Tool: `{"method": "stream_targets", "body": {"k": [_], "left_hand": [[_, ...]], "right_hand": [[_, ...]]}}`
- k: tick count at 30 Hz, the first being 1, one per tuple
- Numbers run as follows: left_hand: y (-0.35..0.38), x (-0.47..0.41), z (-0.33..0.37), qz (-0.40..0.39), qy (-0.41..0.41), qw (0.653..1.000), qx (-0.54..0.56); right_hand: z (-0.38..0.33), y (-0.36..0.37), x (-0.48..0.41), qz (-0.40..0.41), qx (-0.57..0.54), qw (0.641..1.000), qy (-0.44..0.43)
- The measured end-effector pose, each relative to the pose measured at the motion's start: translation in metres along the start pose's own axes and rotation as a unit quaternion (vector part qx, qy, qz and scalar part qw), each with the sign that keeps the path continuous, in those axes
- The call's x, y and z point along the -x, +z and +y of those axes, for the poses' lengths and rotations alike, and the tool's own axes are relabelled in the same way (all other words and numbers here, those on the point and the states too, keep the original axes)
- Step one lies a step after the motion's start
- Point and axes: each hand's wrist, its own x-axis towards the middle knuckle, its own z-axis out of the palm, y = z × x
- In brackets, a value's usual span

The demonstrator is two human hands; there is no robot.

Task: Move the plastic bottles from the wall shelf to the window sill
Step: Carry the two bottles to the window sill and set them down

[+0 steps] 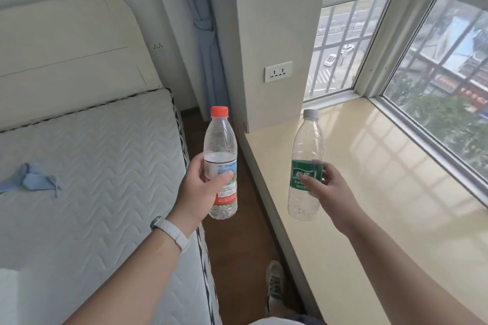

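Observation:
My left hand [202,190] grips a clear plastic bottle with a red cap [220,140] around its label, held upright over the strip of floor between bed and sill. My right hand [326,187] holds a second clear bottle with a grey cap and green label [307,145], slightly tilted, above the near left part of the cream window sill [383,179]. Both bottles look empty. The wall shelf is out of view.
A bare white mattress [92,166] with a blue cloth [31,179] lies on the left. A wall pillar with a socket [278,71] stands at the sill's far left end. Barred windows [435,74] run along the sill. My shoe [274,280] is on the brown floor.

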Motion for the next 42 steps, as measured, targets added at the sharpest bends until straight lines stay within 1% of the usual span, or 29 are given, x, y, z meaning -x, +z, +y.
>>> {"method": "stream_targets", "body": {"k": [5,9,11,14,17,22,26,28,36,42], "left_hand": [[0.022,-0.063,0.018,-0.003,-0.009,1.0,-0.028],[0.033,-0.102,0.022,0.022,-0.001,0.999,-0.047],[0.035,-0.116,0.02,0.028,-0.012,0.998,-0.05],[0.04,-0.135,0.019,0.017,-0.026,0.998,-0.05],[0.048,-0.155,0.016,0.012,-0.031,0.998,-0.044],[0.049,-0.193,0.003,-0.033,-0.048,0.996,-0.061],[0.049,-0.23,-0.006,-0.027,-0.029,0.997,-0.068],[0.051,-0.249,-0.011,-0.039,-0.028,0.997,-0.066],[0.052,-0.32,-0.038,-0.086,-0.05,0.994,-0.044],[0.072,-0.366,-0.067,-0.127,-0.027,0.991,-0.044]], "right_hand": [[-0.022,-0.026,-0.075,0.018,-0.008,1.0,0.008],[-0.035,-0.029,-0.121,0.001,-0.013,1.0,-0.015],[-0.039,-0.027,-0.137,-0.009,-0.01,1.0,-0.02],[-0.039,-0.025,-0.152,-0.019,-0.001,1.0,-0.019],[-0.035,-0.025,-0.167,-0.007,0.001,1.0,-0.018],[-0.035,-0.015,-0.188,0.019,0.018,1.0,-0.018],[-0.038,-0.003,-0.209,0.047,0.033,0.998,-0.019],[-0.038,0.004,-0.222,0.056,0.04,0.998,-0.015],[-0.04,0.032,-0.276,0.095,0.073,0.992,0.023],[-0.025,0.031,-0.309,0.128,0.094,0.986,0.045]]}}
